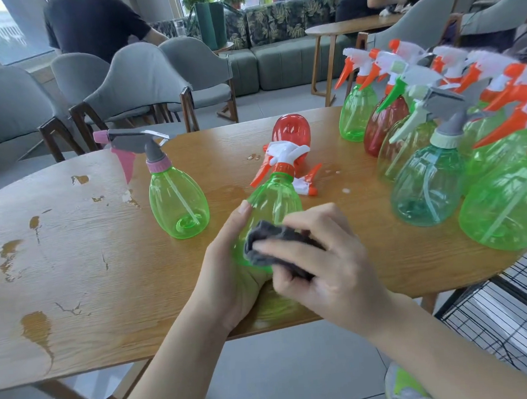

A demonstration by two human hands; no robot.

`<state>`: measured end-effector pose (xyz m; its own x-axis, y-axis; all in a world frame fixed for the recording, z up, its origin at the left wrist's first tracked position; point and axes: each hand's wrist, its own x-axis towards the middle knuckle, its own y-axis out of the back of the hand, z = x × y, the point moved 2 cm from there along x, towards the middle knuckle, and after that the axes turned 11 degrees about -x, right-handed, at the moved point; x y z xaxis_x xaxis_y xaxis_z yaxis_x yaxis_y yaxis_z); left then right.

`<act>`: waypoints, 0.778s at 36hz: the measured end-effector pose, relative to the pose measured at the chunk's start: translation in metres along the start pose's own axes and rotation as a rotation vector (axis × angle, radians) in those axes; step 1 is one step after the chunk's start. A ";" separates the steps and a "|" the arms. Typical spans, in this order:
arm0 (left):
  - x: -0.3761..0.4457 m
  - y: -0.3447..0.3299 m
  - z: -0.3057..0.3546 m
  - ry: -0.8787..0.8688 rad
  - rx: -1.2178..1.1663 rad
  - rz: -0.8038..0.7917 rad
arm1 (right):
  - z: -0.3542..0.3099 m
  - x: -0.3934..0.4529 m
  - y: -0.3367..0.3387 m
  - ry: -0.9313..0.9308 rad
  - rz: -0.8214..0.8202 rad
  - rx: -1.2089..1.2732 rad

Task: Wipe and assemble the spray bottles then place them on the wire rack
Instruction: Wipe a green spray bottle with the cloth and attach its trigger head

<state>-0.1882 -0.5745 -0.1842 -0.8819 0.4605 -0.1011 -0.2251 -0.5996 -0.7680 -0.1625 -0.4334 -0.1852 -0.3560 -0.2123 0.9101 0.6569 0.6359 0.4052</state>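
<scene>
Right hand [319, 267] pinches a grey cloth [274, 245] (rub all round) while left hand [230, 281] grips the green bottle [271, 199].

On a table [75, 272]: near the front edge, a spray bottle [271, 199] held between two hands; to its left, one bottle [179, 204] upright; behind, a bottle lying down [292, 129]; at right, a cluster of upright bottles [431, 183]. Lower right, beside the table, a wire rack [509, 307].
</scene>
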 end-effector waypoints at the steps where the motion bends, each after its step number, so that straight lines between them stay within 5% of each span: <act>1: 0.001 0.000 0.000 -0.022 0.001 -0.005 | 0.004 0.002 0.001 -0.045 0.005 0.005; 8: 0.003 0.000 -0.001 -0.051 0.058 -0.010 | 0.031 0.015 0.008 -0.506 -0.013 0.167; 16: 0.002 0.005 0.000 -0.087 0.124 0.013 | 0.018 0.009 0.006 -0.333 -0.003 0.165; 22: 0.005 0.005 -0.004 -0.111 0.159 0.053 | 0.023 0.010 0.007 -0.404 0.009 0.133; 28: 0.004 0.009 -0.001 -0.114 0.053 0.081 | -0.002 0.001 0.005 -0.148 -0.008 0.113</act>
<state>-0.1935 -0.5772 -0.1920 -0.9388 0.3335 -0.0864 -0.1700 -0.6667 -0.7257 -0.1578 -0.4315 -0.1823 -0.4607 -0.1113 0.8806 0.5774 0.7159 0.3926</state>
